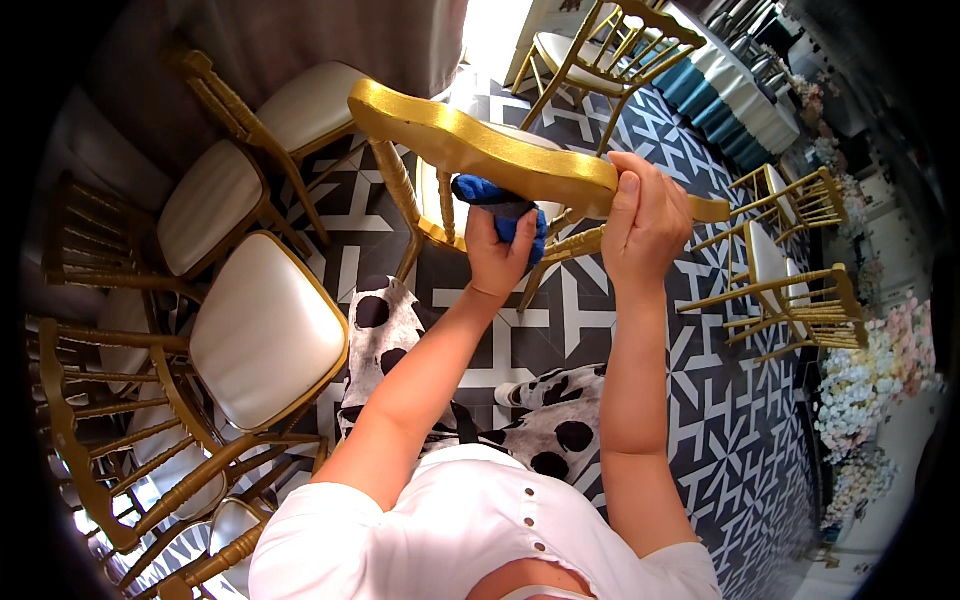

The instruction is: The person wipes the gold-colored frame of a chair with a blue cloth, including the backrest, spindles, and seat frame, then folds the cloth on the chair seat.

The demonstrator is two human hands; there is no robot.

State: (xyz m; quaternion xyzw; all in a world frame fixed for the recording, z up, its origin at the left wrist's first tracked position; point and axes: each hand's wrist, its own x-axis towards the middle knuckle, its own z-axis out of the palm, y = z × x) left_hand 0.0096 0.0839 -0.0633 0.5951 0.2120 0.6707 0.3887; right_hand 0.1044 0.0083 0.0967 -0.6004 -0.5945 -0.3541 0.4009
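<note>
A gold-painted chair with a wavy top rail, slim turned spindles and a pale padded seat (480, 148) stands directly in front of the person, its back nearest the body. The right hand (645, 215) grips the rail near its right end, thumb on the near face and fingers over the top edge. The left hand (497, 250) is curled around a bunched blue cloth with a dark grey patch (483, 190), squeezing it below the middle of the rail; the rail overhangs there, so whether the cloth presses on the wood is hard to tell. If the right hand eased off while the left pushed, the chair could rock or skid on the smooth-looking black-and-white patterned floor (570, 320). A loose fold might catch on a spindle, and swinging the chair too far left could knock the gold chairs with cream seats crowded there (265, 330), scuffing the paint. No brand, label or lettering can be read on the chair or the cloth.
</note>
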